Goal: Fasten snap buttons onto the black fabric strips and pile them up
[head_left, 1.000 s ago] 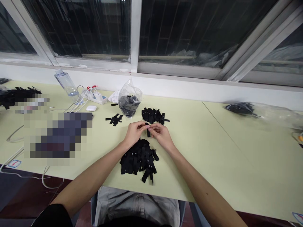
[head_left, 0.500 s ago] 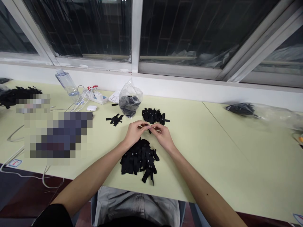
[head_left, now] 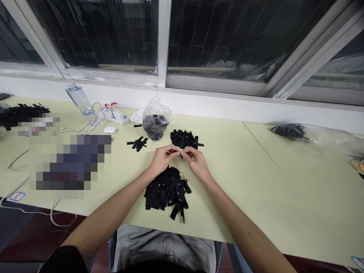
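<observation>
My left hand (head_left: 163, 158) and my right hand (head_left: 195, 161) meet above the table, fingertips pinched together on a small black fabric strip (head_left: 181, 156). Most of that strip is hidden behind my fingers. Below my hands, towards the table's front edge, lies a large pile of black fabric strips (head_left: 166, 191), some with small pale marks. Just beyond my fingers sits a smaller heap of similar strips (head_left: 184, 138). A few loose strips (head_left: 138, 143) lie to the left of it.
A clear plastic bag (head_left: 156, 123) with black pieces inside stands behind the heaps. To the left are a tilted water bottle (head_left: 81, 100), a power strip (head_left: 121, 117) with cables, a white earphone case (head_left: 109, 130) and a blurred-out area. Another plastic bag (head_left: 292, 131) lies at right.
Hardly anything differs. Both hands stay in the same place, and the bit of black strip showing below the fingertips has shifted slightly and looks shorter.
</observation>
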Tool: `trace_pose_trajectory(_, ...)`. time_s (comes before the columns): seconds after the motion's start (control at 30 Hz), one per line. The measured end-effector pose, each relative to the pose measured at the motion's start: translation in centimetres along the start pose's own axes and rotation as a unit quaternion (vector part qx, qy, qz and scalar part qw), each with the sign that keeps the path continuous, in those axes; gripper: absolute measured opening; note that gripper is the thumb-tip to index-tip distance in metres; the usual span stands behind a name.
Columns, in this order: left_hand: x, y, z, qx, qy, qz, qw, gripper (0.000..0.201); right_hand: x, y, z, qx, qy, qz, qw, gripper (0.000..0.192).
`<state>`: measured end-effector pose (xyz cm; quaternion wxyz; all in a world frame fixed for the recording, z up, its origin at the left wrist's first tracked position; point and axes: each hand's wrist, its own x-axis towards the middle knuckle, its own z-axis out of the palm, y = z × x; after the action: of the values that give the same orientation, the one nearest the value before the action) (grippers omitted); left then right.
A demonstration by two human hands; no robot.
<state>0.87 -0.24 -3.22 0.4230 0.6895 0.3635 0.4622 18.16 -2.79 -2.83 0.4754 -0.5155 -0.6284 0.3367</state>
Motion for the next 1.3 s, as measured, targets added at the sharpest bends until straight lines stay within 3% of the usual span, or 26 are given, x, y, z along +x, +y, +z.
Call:
trace_pose_trajectory(0.3,-0.16,0.01,-0.11,0.037,-0.044,0.01,0.998,0.018,0.11,0.05,-0.18,-0.011,-0.002,-0.001,1.0,0.021)
trace_pose_trajectory(0.63,0.14,0.16,-0.42,0.032,0.021,0.0,0.999,0.021,0.02,0.17,0.07,-0.018,-0.028,0.005,0.999,0.02)
trace_pose_trajectory(1.03,-0.11,-0.31,-0.1,0.026,-0.035,0.002,0.999,0.021,0.15,0.14,-0.39,-0.029,-0.016,0.003,0.999,0.022)
trace_pose_trajectory(1.3,0.27,-0.49,-0.53,0.023,0.035,-0.003,0.999,0.021,0.21,0.51,-0.22,-0.014,-0.046,0.023,0.999,0.028)
